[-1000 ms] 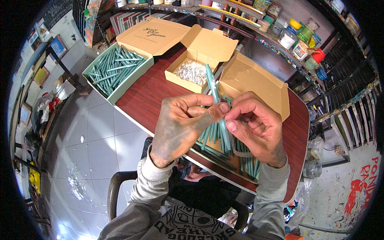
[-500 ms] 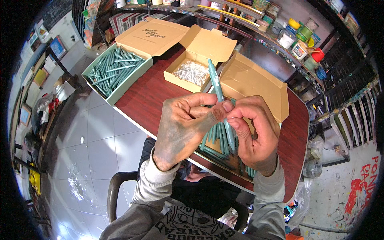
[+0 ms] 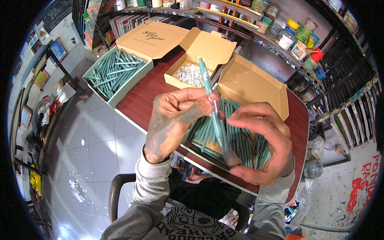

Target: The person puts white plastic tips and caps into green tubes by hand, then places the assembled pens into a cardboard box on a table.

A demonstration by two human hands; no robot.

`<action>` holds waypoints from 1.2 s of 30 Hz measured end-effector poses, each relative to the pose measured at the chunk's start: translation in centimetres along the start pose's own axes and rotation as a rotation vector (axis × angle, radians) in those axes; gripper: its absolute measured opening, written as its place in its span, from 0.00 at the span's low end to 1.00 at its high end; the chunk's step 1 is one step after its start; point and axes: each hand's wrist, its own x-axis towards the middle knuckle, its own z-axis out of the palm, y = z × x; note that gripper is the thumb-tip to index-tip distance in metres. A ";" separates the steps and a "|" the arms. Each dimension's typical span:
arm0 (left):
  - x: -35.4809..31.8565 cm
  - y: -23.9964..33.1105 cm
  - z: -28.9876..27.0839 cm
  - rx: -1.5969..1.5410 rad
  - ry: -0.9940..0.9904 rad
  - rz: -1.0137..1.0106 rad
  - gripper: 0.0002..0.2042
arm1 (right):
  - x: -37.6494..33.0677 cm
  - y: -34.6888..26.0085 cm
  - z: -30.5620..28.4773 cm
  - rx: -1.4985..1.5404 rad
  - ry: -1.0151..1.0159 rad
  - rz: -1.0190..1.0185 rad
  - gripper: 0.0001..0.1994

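Note:
A green pen [image 3: 216, 116] leans across the middle of the view, pinched between the thumb and fingers of my left hand [image 3: 172, 122]. A clear plastic sleeve [image 3: 231, 157] extends beyond its lower end. My right hand [image 3: 272, 138] curves around that end with fingers and thumb spread. Its thumb is close to the sleeve; whether they touch I cannot tell. Below both hands lies an open cardboard box [image 3: 256, 82] with many similar green pens [image 3: 239, 134] in rows, partly covered by my hands.
A green-sided box [image 3: 134, 85] at the table's left holds a heap of green pens. A smaller cardboard box [image 3: 179, 81] behind my hands contains small white pieces. The dark red table [image 3: 140, 96] carries all three. Shelves with paint tubs [image 3: 286, 40] stand behind.
My right hand has let go of the pen and spread its fingers, moving right and down. My left hand has shifted slightly left with the pen, uncovering more of the box below.

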 end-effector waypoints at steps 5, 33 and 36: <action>-0.1 0.2 0.0 -0.004 -0.007 -0.032 0.12 | -0.1 1.0 0.9 -0.105 0.098 -0.132 0.16; -0.3 0.3 0.5 0.033 -0.005 0.060 0.13 | -0.2 0.5 1.8 0.062 0.056 -0.077 0.07; -0.4 0.4 0.6 0.025 -0.016 0.060 0.14 | -0.2 0.7 1.8 0.062 0.058 -0.091 0.06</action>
